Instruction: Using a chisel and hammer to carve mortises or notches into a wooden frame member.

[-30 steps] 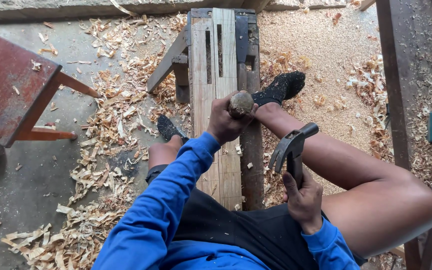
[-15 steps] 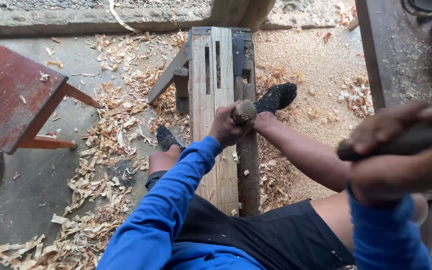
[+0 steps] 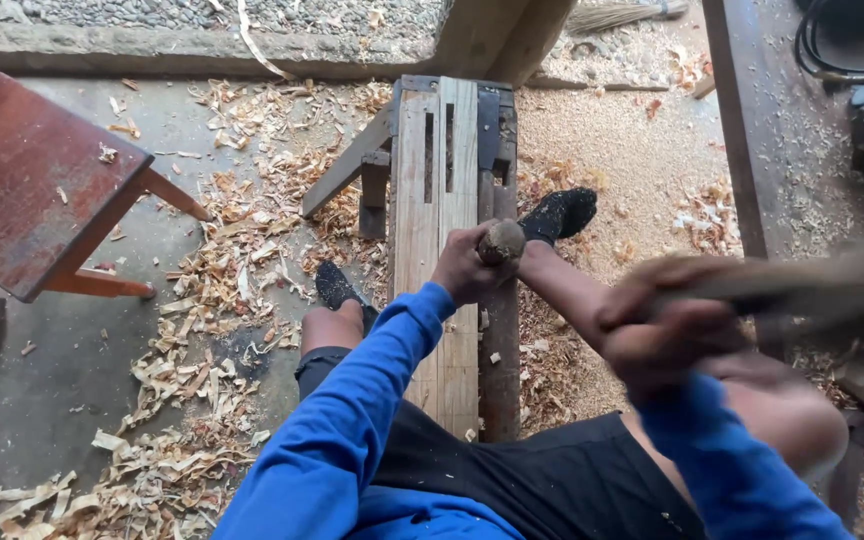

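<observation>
I sit astride a narrow wooden bench point(image 3: 449, 150) with slots cut in its top. My left hand point(image 3: 464, 268) grips a chisel point(image 3: 501, 240) by its rounded wooden handle and holds it upright on the bench top. My right hand point(image 3: 667, 325) is raised close to the camera and blurred; it grips the handle of a hammer point(image 3: 812, 285), whose head is out of view at the right. Both arms wear blue sleeves. My feet in black socks rest on either side of the bench.
Wood shavings point(image 3: 192, 330) and sawdust cover the concrete floor around the bench. A red-brown wooden stool point(image 3: 32, 190) stands at the left. A dusty workbench edge point(image 3: 772, 130) with black cables point(image 3: 852, 50) runs along the right. A concrete kerb point(image 3: 152, 45) crosses the top.
My right hand has swung the hammer up from beside my thigh to a raised position near the camera. My left hand has stayed on the chisel at the bench.
</observation>
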